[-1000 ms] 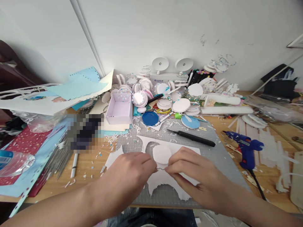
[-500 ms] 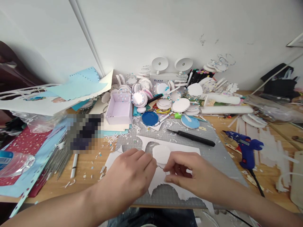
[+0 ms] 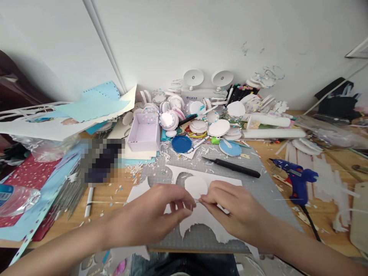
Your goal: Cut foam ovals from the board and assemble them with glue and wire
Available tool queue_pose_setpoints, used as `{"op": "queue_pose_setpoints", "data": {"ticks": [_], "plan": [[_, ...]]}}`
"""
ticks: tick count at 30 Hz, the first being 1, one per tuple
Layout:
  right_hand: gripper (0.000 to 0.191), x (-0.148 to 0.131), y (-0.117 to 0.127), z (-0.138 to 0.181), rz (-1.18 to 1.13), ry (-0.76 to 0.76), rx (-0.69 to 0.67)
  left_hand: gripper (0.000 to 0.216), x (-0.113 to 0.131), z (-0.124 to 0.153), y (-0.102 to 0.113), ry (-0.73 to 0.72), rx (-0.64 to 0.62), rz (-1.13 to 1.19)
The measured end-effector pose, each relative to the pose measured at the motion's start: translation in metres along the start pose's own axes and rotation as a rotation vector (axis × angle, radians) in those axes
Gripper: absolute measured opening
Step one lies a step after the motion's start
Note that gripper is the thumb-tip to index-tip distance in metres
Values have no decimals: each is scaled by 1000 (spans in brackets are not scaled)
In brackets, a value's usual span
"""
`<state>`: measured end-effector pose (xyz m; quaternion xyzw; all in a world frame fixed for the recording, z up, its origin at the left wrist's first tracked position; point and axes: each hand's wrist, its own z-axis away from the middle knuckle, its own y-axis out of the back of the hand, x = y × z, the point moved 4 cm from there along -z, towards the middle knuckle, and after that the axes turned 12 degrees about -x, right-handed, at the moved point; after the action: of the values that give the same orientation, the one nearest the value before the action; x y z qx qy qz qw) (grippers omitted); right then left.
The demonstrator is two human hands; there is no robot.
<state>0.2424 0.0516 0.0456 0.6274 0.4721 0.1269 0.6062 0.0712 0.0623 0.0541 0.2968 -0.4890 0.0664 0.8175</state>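
My left hand [image 3: 169,211] has its fingers curled, thumb and forefinger close together over the white sheet. My right hand [image 3: 230,203] pinches with thumb and forefinger, its tips nearly meeting the left ones. Between the fingertips is a thin wire [image 3: 197,200], mostly hidden by the fingers; faint straight lines show on both sides of the hands at about the same height. Just behind the fingertips a white disc [image 3: 196,186] lies on a white sheet [image 3: 201,222] with round cut-outs and ragged edges. The sheet rests on a grey cutting mat [image 3: 255,195].
A black craft knife [image 3: 231,167] lies beyond the sheet. On the right is a blue glue gun [image 3: 297,178]. Behind stand a lilac box [image 3: 143,134], a blue lid [image 3: 181,144] and heaped white discs. A bundle of thin wires [image 3: 67,195] and a bottle [image 3: 20,199] are on the left.
My left hand has turned and its fingers have opened out somewhat from a tight fist. My right fingers have closed into a pinch, and the fingertips are closer together.
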Motion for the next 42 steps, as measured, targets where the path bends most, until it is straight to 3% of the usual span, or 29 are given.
{"op": "queue_pose_setpoints", "data": {"ticks": [3, 5, 8, 10, 13, 17, 19, 21, 23, 26, 30, 33, 35, 37, 40, 42], "plan": [[16, 6, -1, -1, -160, -85, -32, 27, 6, 7, -4, -142, 106, -401], [16, 7, -3, -1, -205, -121, -52, 20, 10, 7, -8, -225, 161, -634], [17, 5, -6, -2, -184, -105, -67, 20, 13, 5, -10, -315, 245, -756], [19, 1, -7, -1, -79, -55, -52, 17, 13, 2, -7, -305, 251, -599], [28, -12, -4, 2, 208, 109, 19, 19, 1, -6, 2, -96, 186, -136], [37, -28, -2, 8, 394, 386, 69, 27, -20, -19, -7, 185, -206, 535], [38, -25, -4, 9, 376, 379, 79, 28, -24, -22, -10, 220, -311, 634], [35, -16, -8, 8, 339, 273, 75, 32, -28, -23, -8, 221, -206, 504], [31, -5, -12, 6, 266, 147, 57, 29, -26, -20, -3, 169, 28, 216], [24, 7, -14, 5, 104, 21, 31, 32, -13, -10, -4, -46, 284, -299], [21, 8, -13, 3, -23, -17, 28, 22, -5, -2, -15, -314, 357, -828], [25, 5, -11, 2, 25, -13, 32, 22, -3, -4, -17, -377, 331, -935], [28, 0, -8, 3, 166, 42, 58, 23, -1, -6, -13, -358, 307, -859], [30, -8, -4, 6, 357, 176, 99, 22, 1, -10, -6, -278, 225, -631], [25, -16, -2, 13, 540, 402, 146, 21, -2, -16, -5, -109, -80, -143], [20, -14, -2, 15, 548, 422, 148, 22, -3, -16, -6, -41, -182, 18]]}}
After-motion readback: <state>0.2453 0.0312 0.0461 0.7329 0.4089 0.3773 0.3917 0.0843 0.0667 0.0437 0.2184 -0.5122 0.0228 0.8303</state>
